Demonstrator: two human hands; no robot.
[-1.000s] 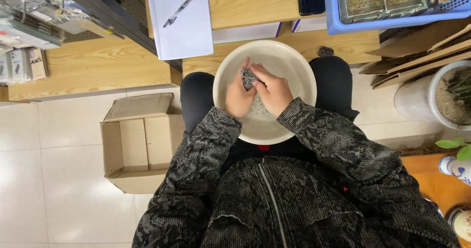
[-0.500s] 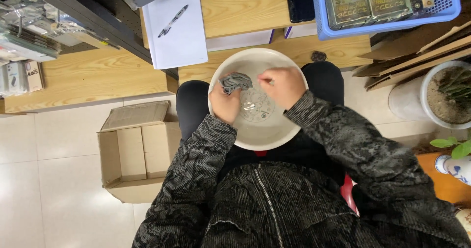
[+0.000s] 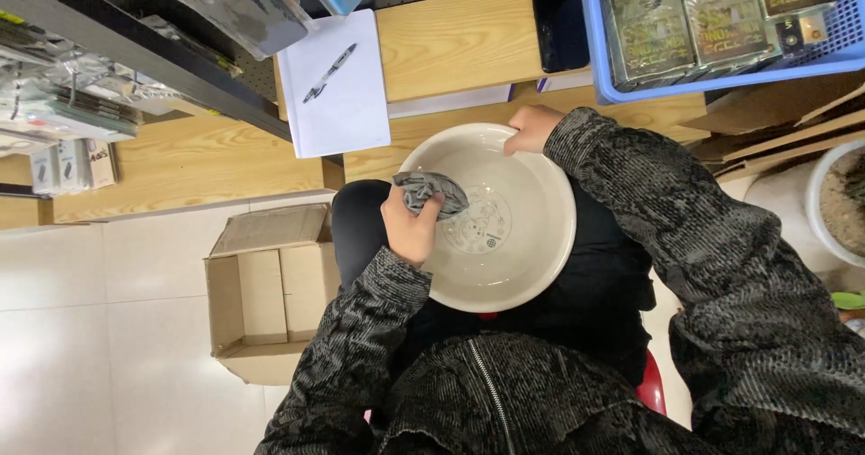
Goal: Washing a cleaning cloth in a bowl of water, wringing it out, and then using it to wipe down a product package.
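A white basin (image 3: 532,266) with a little water rests on my lap. My left hand (image 3: 410,230) is closed on a wadded grey cloth (image 3: 432,194) over the basin's left side. My right hand (image 3: 532,129) grips the basin's far rim, fingers curled over the edge. Both arms wear a dark mottled jacket.
An open cardboard box (image 3: 270,284) sits on the tiled floor to my left. Ahead is a wooden desk (image 3: 450,50) with a white notepad (image 3: 338,95), a pen (image 3: 329,72) and a dark phone (image 3: 559,24). A blue basket (image 3: 721,22) of packets stands at the right, with a plant pot (image 3: 838,203) beyond it.
My hands have parted. The left keeps the grey cloth at the basin's left side; the right left the middle of the basin and took hold of the far rim.
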